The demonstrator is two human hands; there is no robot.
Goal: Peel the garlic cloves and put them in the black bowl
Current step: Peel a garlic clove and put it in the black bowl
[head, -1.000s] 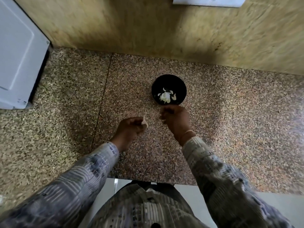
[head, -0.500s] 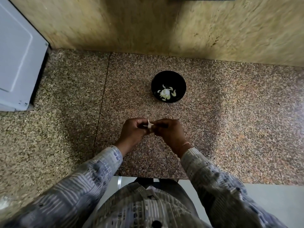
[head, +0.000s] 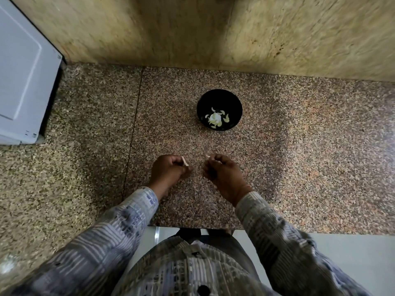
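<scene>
Standing at a speckled granite table, looking straight down. Pinching a pale garlic clove in the left hand, fingers curled in around it, pale end poking out on the thumb side. Pinching a smaller pale scrap in the right hand, at the tips of curled fingers. Cannot tell whether skin or a bit of clove. Both hands side by side but apart, with bare table showing between them, low over the table near its front edge. Cannot tell whether touching the surface.

Beyond the hands, upright on the table: black bowl, a little nearer the right hand, short of the wall. At the bottom of it, a small heap of white garlic pieces: curved slivers round a rounder white lump. Too small to tell peeled cloves from skins.

Also in view:
- white appliance at the far left, up against the wall
- tan stone wall behind the table
- seam in the table slab, running front to back, left of the hands
- patterned grey sleeves on both arms
- pale floor below the table's front edge
</scene>
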